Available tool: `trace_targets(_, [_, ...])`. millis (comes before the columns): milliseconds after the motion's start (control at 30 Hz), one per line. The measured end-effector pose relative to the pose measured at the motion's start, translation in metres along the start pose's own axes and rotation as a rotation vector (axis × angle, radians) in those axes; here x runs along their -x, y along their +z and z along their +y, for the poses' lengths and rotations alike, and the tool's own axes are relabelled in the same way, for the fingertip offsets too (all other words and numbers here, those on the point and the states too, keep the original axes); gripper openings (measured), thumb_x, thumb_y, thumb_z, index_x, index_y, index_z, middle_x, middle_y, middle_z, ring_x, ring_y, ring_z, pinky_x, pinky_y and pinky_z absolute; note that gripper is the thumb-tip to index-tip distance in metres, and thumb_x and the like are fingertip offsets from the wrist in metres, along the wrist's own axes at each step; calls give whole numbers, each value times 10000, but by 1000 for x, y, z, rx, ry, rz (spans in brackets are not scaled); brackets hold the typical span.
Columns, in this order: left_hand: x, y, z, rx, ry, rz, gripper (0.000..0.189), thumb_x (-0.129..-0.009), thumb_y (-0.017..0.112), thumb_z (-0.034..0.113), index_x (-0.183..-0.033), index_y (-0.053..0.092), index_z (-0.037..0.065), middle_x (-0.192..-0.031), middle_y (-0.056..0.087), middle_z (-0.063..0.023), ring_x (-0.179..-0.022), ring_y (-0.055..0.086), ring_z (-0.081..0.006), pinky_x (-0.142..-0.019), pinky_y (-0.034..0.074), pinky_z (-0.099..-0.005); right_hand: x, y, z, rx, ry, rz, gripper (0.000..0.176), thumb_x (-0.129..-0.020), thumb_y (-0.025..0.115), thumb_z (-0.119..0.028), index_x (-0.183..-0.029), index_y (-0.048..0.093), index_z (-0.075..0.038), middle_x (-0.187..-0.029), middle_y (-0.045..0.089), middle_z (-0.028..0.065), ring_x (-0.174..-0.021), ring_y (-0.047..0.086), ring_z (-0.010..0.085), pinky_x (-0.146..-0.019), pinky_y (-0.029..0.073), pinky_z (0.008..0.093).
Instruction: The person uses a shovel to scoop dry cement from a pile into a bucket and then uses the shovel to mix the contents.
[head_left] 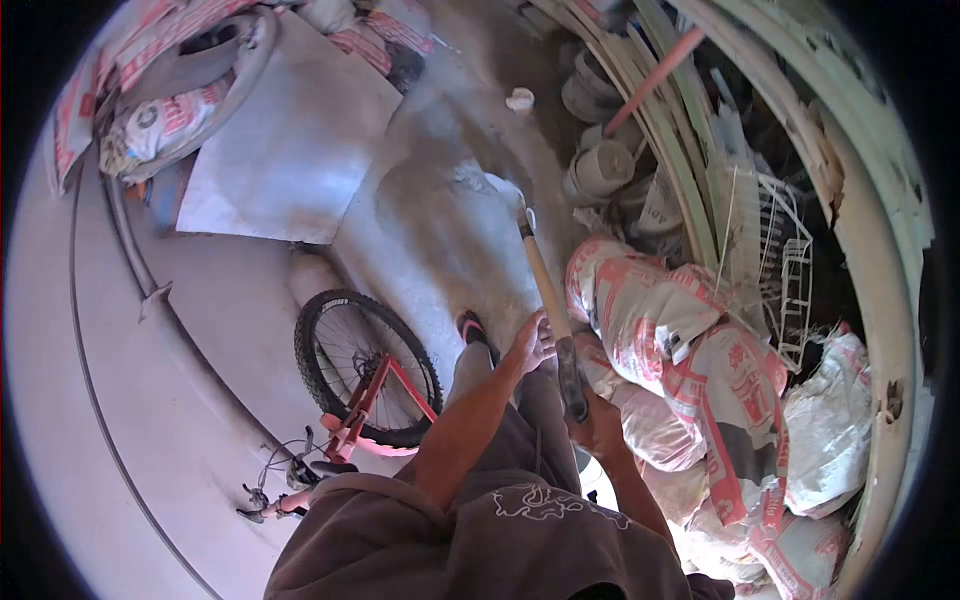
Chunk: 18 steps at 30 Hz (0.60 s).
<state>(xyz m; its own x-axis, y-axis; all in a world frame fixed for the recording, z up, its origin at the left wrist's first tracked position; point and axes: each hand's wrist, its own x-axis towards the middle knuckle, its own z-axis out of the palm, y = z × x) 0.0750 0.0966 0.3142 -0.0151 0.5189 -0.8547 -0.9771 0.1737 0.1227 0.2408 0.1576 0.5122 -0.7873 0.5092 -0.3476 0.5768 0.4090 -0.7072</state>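
A shovel with a wooden shaft (543,275) and a dark grip end slants up and away in front of my body. Its pale blade (506,188) is down at the grey, dusty floor (430,200), beside a small patch of loose material. My right hand (597,424) is closed around the dark end of the handle. Just left of the shaft is my left hand (532,343), fingers apart and not wrapped around the wood. Whether its fingertips touch the shaft is hard to tell.
Red-and-white sacks (650,300) are piled close on my right, with a white wire rack (785,260) behind. A bicycle wheel (367,368) stands at my left. Farther off are a flat sheet (290,130), buckets (600,170) and long boards (690,130). A white lump (520,100) lies ahead.
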Motion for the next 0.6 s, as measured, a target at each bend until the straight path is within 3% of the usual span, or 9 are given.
trace_targets(33, [4,-1,8,18,28,19,609,-844,479,520,-1258,407,79,-1138,564,-145,-1025,550,-286,-941,363,-440,-17,-10,-27,-18,44,16,344,-671,659,-201,-913,511,-6,-741,590,211,-739,594,395,-637,461,461])
trace_targets(233, [33,-18,44,77,266,189,567,-850,494,470,-1236,423,60,-1085,582,-158,-936,586,-242,-789,462,-372,-95,-31,-135,24,107,56,339,-732,604,-234,-950,564,23,-825,611,268,-838,599,416,-722,475,446])
trace_targets(333, [50,-11,66,45,338,315,465,-856,501,425,-1128,501,48,-961,626,-135,-847,607,-228,-703,475,-379,-129,-23,-162,96,48,96,406,-732,614,-285,-951,577,55,-864,613,280,-894,599,402,-750,475,434])
trace_targets(433, [75,-10,82,-90,528,383,356,-849,523,372,-927,592,31,-804,635,-104,-771,615,-192,-654,471,-392,-165,-23,-182,186,-38,104,431,-742,624,-321,-862,587,91,-777,627,253,-775,645,346,-683,493,408])
trace_targets(500, [28,-52,86,-363,709,264,328,-835,535,344,-840,614,26,-764,632,-109,-761,619,-220,-656,468,-417,-198,-24,-193,165,-13,-6,441,-739,631,-341,-821,609,92,-768,623,273,-780,637,381,-677,495,428])
trace_targets(533, [12,-63,87,-543,854,313,325,-827,538,338,-814,619,23,-757,630,-119,-764,618,-242,-665,467,-425,-210,-24,-197,164,-10,-75,448,-738,635,-351,-800,620,92,-764,621,284,-783,632,398,-674,497,438])
trace_targets(567, [3,-71,89,-717,999,390,324,-820,541,331,-788,625,20,-749,628,-129,-767,616,-264,-673,466,-434,-222,-27,-204,55,-5,-135,411,-756,634,-334,-751,624,76,-690,623,220,-689,638,326,-606,497,400])
trace_targets(600, [3,-66,92,-941,1162,591,329,-812,543,333,-779,625,16,-754,625,-148,-777,612,-293,-690,465,-437,-232,-30,-213,-41,4,-216,384,-774,633,-318,-703,627,60,-616,625,155,-596,644,254,-537,498,362])
